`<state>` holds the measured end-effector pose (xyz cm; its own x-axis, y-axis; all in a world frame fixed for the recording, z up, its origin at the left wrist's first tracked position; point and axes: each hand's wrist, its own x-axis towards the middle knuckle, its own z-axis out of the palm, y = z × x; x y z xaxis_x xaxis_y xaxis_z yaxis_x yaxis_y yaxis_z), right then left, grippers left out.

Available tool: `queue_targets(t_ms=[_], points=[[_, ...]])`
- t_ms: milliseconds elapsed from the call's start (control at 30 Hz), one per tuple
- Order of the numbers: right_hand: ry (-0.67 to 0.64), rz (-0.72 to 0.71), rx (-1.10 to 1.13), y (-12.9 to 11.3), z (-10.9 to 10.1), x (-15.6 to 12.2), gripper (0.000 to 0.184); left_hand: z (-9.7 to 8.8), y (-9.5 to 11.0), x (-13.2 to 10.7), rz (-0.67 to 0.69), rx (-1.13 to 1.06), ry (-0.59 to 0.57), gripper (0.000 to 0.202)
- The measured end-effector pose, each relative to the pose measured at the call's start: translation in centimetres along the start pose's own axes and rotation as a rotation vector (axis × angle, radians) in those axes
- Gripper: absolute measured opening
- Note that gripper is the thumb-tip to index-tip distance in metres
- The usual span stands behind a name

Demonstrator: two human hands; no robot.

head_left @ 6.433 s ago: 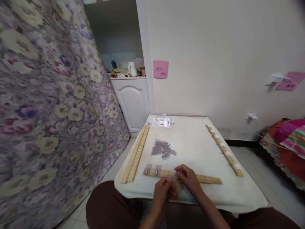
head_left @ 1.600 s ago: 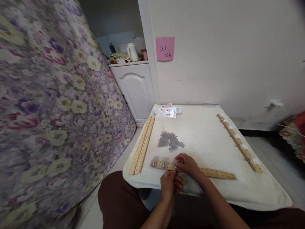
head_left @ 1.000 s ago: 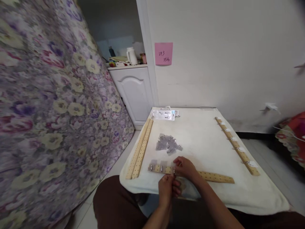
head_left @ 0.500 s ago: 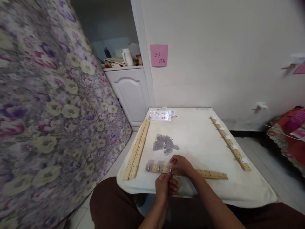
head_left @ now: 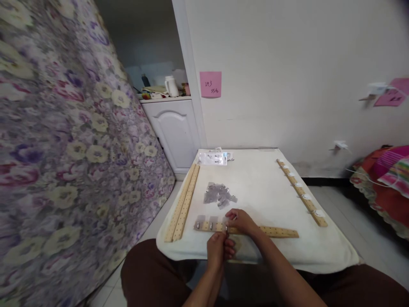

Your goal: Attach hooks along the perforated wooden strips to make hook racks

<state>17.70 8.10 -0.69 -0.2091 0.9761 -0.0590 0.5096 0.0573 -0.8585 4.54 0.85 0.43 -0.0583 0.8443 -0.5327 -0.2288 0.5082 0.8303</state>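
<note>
A pale wooden strip with a row of holes [head_left: 275, 232] lies across the near edge of the white-covered table [head_left: 262, 187]. Two small clear pieces with metal fittings [head_left: 204, 223] sit on its left end. My left hand [head_left: 217, 248] and my right hand [head_left: 241, 221] meet over the strip, fingers pinched on a third small metal fitting [head_left: 226, 229] at the strip. A pile of small clear bags with metal parts [head_left: 219, 195] lies just beyond my hands.
Two more holed strips [head_left: 182, 204] lie side by side along the table's left edge. Another strip carrying white pieces [head_left: 301, 197] runs along the right. A clear packet [head_left: 213, 158] lies at the back. A floral mattress [head_left: 64, 140] leans at the left, a white cabinet [head_left: 172, 128] behind.
My hands have gone from working just off the table's near edge to pinching a small fitting on the near strip. The view swayed; the table's other things stayed put.
</note>
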Motion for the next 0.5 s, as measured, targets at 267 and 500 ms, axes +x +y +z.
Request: queue_targets(t_ms=[267, 500], points=[[0.025, 0.007, -0.005, 0.3, 0.1, 0.3, 0.029, -0.2, -0.2, 0.1, 0.012, -0.013, -0.005, 0.032], [0.011, 0.07, -0.038, -0.8, -0.2, 0.0, 0.032, -0.3, -0.2, -0.1, 0.017, -0.018, -0.025, 0.032]])
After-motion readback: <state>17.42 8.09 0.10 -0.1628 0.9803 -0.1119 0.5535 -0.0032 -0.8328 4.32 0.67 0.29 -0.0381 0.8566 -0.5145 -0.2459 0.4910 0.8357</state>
